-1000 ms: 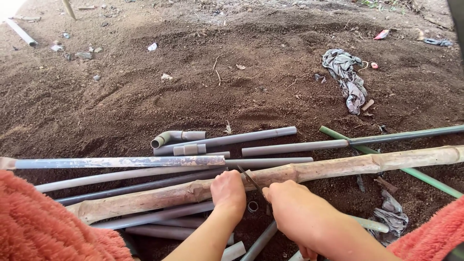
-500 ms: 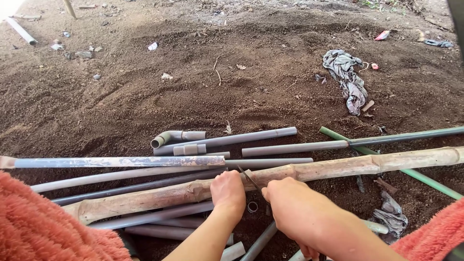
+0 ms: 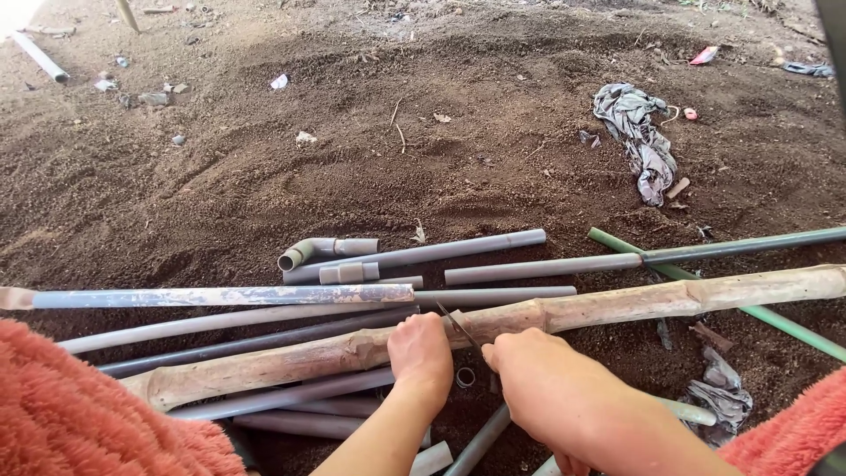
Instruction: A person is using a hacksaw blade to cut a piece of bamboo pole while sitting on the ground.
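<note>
Left hand (image 3: 421, 353) sits curled on the bamboo pole (image 3: 564, 316), fingers wrapped over the top near a node; I read it as clamped on the pole. Right hand (image 3: 551, 388) is closed around what looks like a thin dark blade (image 3: 456, 328), tip resting on the pole just beside the left knuckles; handle is hidden in the fist, so I can't tell what kind of tool it is. The pole lies across a stack of grey plastic pipes (image 3: 493, 296) on bare soil (image 3: 352, 167), running from lower left up to the right edge. My read on handling: the pole is stiff, fairly heavy for its length, rough and dry on the skin, so grip should be good, but it's round and resting on round smooth pipes, so I'd expect it to roll or skid under side load. Best hold is right beside the node, close to the blade contact, pressing down. The pipes look light, slick and loose. A grey elbow fitting (image 3: 304, 252) and a green rod (image 3: 731, 295) lie behind, a crumpled grey rag (image 3: 639, 137) further back. A small ring (image 3: 465, 377) sits on the soil between the hands. Orange fleece sleeves (image 3: 97, 414) frame the bottom corners.
</note>
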